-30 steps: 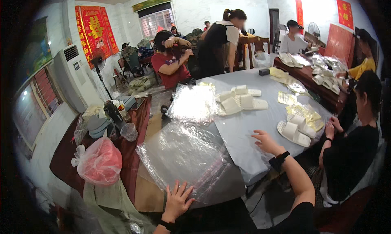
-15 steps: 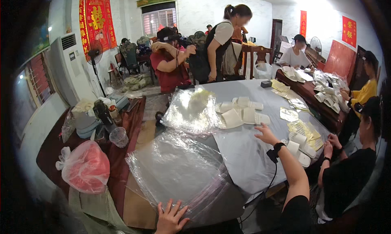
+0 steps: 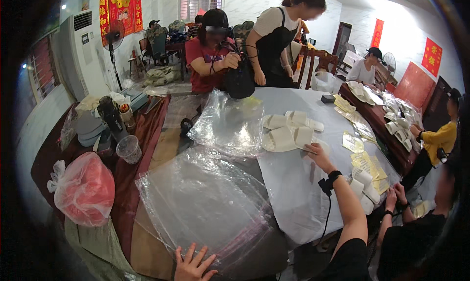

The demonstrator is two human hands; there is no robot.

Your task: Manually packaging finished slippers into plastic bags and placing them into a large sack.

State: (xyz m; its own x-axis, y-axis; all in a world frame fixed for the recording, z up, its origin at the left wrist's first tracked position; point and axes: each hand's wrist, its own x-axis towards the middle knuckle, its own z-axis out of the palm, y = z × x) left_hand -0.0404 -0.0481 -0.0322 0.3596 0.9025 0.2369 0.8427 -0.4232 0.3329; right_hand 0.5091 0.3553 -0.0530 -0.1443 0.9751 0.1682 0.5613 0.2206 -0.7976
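My left hand lies with fingers spread on the near edge of a stack of large clear plastic bags. Out to the right, my right hand has its fingers closed over the end of a white slipper. That slipper is one of a group of white slippers lying together on the grey table cover; another slipper sits just left of it. Beyond the stack are more shiny clear bags, left of the slippers. My fingers partly hide the gripped end.
More white slippers and yellow printed sheets lie to the right, near a co-worker's hands. A person in red holds a black bag across the table. At left are a tied bag with red contents and a plastic cup.
My right hand has come down from above the slippers and closed on one. My left hand stays on the bags. Across the table, the person in red has lowered an arm beside the black bag.
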